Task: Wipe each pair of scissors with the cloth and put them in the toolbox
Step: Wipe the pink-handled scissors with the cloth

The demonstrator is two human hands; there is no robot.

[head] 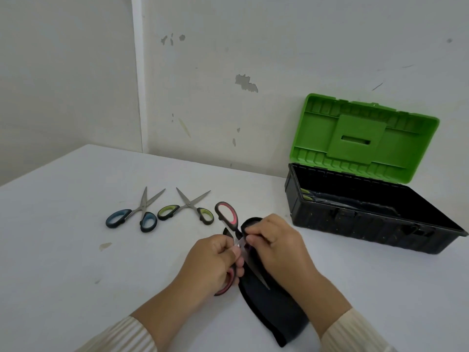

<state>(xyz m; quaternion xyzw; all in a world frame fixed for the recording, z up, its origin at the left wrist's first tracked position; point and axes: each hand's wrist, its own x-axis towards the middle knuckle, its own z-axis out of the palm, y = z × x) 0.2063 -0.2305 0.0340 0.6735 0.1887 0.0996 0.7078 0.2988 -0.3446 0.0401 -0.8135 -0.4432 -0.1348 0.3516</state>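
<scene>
Pink-handled scissors (227, 214) lie opened wide at the table's middle. My left hand (215, 260) grips their near handle, and one blade points toward me over a black cloth (274, 308). My right hand (276, 245) pinches a fold of that cloth against the scissors near the pivot. Blue-handled scissors (134, 214) and green-handled scissors (186, 208) lie open on the table to the left. The black toolbox (368, 229) stands at the right with its green lid (360, 138) raised. Inside it, green handles (305, 194) of another pair show at the left end.
The white table (76, 250) meets a scuffed wall at the back, and the toolbox lid leans against that wall. Small stains mark the tabletop at the left. My cream sleeves enter from the bottom edge.
</scene>
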